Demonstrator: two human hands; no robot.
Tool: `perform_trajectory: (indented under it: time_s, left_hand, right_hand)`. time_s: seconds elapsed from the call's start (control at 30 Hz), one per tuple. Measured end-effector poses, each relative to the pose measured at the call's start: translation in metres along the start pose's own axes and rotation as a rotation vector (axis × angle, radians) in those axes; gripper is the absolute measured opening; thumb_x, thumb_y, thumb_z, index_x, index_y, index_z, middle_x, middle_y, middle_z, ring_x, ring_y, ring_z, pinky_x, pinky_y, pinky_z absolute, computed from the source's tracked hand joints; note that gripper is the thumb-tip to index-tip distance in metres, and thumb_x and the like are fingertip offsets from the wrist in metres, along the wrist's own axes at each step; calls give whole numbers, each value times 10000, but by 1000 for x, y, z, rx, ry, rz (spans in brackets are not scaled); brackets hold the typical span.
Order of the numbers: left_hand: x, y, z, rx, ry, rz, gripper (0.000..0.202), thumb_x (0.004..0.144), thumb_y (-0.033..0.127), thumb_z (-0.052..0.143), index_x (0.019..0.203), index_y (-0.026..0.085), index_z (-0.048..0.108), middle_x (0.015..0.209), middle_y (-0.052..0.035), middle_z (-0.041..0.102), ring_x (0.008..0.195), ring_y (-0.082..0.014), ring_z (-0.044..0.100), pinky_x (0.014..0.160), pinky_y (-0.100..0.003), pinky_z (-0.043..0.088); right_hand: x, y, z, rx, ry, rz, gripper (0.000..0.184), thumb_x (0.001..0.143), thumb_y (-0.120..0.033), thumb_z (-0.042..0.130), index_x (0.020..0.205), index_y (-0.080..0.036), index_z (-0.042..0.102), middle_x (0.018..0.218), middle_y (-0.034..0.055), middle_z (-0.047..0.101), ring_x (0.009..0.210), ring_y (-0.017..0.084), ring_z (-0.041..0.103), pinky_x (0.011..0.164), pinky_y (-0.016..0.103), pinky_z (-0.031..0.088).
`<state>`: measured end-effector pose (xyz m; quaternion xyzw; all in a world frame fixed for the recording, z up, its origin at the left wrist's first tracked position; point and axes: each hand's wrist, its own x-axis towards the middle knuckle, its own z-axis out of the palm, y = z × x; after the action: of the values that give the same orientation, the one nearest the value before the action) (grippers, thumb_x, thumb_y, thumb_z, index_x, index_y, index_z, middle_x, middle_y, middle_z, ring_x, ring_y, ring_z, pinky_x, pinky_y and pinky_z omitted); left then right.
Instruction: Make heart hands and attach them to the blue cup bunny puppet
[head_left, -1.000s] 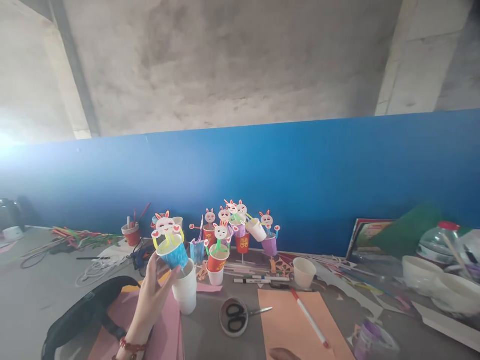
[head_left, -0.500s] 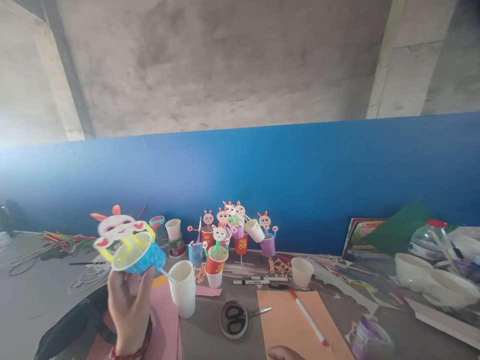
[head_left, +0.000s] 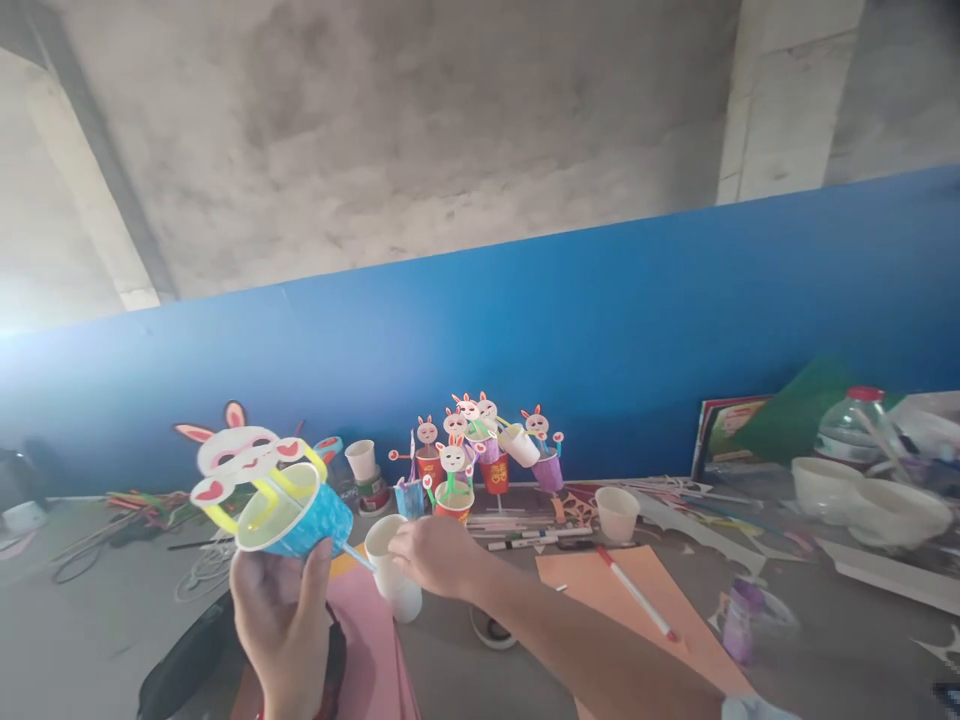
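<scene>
My left hand (head_left: 281,620) holds a blue-coloured paper cup puppet (head_left: 307,525) up on the left, its mouth tilted toward me. Out of the cup rise a white rabbit face (head_left: 236,455) with pink ears and two yellow arms ending in heart-marked paws. A thin light-blue straw (head_left: 356,556) sticks out of the base toward a stack of white paper cups (head_left: 397,600). At the rim of this stack is my right hand (head_left: 431,555), its bent fingers closed on the top cup's edge; the fingertips are partly hidden.
Several finished rabbit cup puppets (head_left: 454,460) stand at the back against the blue partition (head_left: 600,320). Orange paper (head_left: 637,590) with a red marker (head_left: 637,595) lies on the right, pink paper (head_left: 367,640) on the left. My right forearm covers most of a tape roll (head_left: 491,630).
My right hand has come from the lower edge up and left to the white cup stack. My left hand still holds the puppet, now slightly further right in view. The camera has tilted.
</scene>
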<state>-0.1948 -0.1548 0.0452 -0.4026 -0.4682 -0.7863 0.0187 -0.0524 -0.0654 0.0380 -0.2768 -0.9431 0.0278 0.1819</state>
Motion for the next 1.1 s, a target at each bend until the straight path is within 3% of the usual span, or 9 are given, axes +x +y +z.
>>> perform_trajectory:
  time_s: [0.1,0.3,0.57,0.7,0.8,0.9,0.97,1.03,1.1]
  left_hand:
    - [2,-4,-8,104,-61,-60,435,758,444,760,1102,216,619,1021,-44,656,1025,-286,611,971,-448,466]
    - [-2,-10,-12,189,-103,-103,440,751,496,743,1088,238,626,1019,-44,664,1042,-326,615,955,-476,490]
    - [-1,-3,-10,195,-121,-105,455,747,512,735,1093,235,633,1031,-50,685,1071,-339,624,976,-485,484]
    - [3,8,-11,201,-55,-113,496,727,552,731,1080,221,623,1048,-69,676,1093,-365,611,1022,-557,428]
    - [7,16,-6,155,-4,-114,483,715,540,742,1048,212,622,1085,-84,673,1125,-368,606,1058,-560,394]
    - [12,7,6,1,-33,-139,496,692,498,777,1055,211,599,1084,-87,682,1066,-330,657,993,-486,474]
    - [13,-9,13,-2,-91,-166,482,736,505,745,1078,207,580,1082,-100,683,1011,-305,680,906,-437,530]
    - [13,-27,18,57,-164,-188,549,761,529,716,1178,214,546,1163,-128,667,1074,-325,660,894,-438,534]
    - [11,-43,22,181,-212,-178,625,750,565,710,1234,220,518,1217,-146,644,1114,-351,637,868,-445,543]
  right_hand:
    - [9,-1,3,-110,-71,-42,175,815,-48,587,823,-158,723,838,71,766,749,251,713,525,266,466]
    - [13,-6,-2,-212,-91,-47,116,836,-126,614,865,-140,726,813,66,748,712,246,696,484,273,456]
    - [14,-6,2,-161,40,-19,145,864,-182,595,783,-169,715,775,48,739,626,193,654,464,247,364]
    - [5,4,-12,-73,199,-9,141,848,-171,642,714,-184,685,725,16,723,659,170,647,526,240,360]
    - [-16,18,-37,13,392,53,180,920,-142,546,817,-187,686,788,27,726,731,164,648,615,241,409]
    - [-54,33,-58,100,557,131,228,982,-153,434,930,-185,654,859,49,724,768,161,646,667,237,452]
    - [-85,41,-61,130,629,188,239,1002,-198,407,931,-188,634,855,67,716,751,170,640,654,247,464]
    - [-116,47,-56,216,660,239,233,1004,-251,426,916,-205,637,821,53,707,703,163,631,658,245,487]
    - [-145,49,-48,312,630,312,247,998,-329,450,905,-222,651,849,63,714,715,172,631,611,225,513]
